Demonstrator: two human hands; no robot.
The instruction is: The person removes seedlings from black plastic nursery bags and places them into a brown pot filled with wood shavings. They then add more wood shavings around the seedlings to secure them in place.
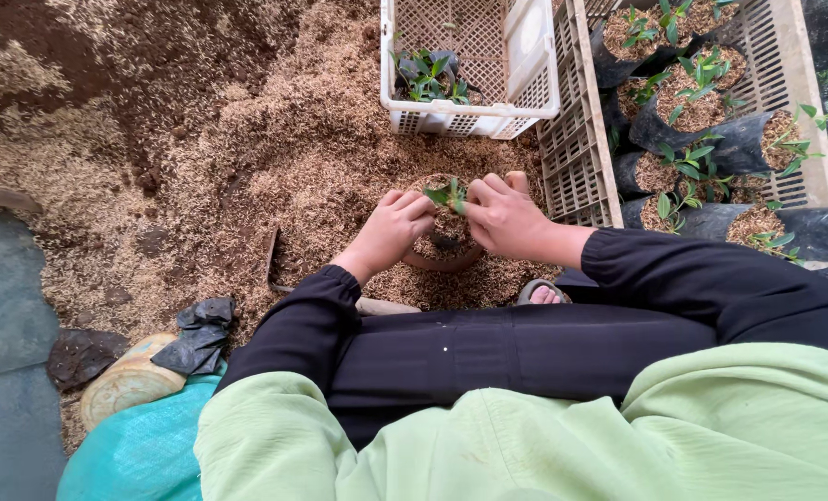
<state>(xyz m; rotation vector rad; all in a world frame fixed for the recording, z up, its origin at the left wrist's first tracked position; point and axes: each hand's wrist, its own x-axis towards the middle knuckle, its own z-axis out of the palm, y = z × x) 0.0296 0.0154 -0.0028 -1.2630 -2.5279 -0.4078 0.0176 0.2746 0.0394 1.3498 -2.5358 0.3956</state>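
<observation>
A: What surrounds the round pot (443, 262)?

B: Husk-strewn soil (247, 139) spreads all around the pot. Beyond it stands a white crate (488, 116); right of the pot, a tray of bagged seedlings (711, 139).

A: And the hands?

B: Left hand (393, 232) and right hand (502, 215) meet above the pot, fingers curled narrow, pinching a small green seedling (449, 195) upright in its filling.

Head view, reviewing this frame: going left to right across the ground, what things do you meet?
Crumpled black bags → left hand → seedling in the round pot → right hand → tan slatted crate wall → black grow bags with seedlings.
</observation>
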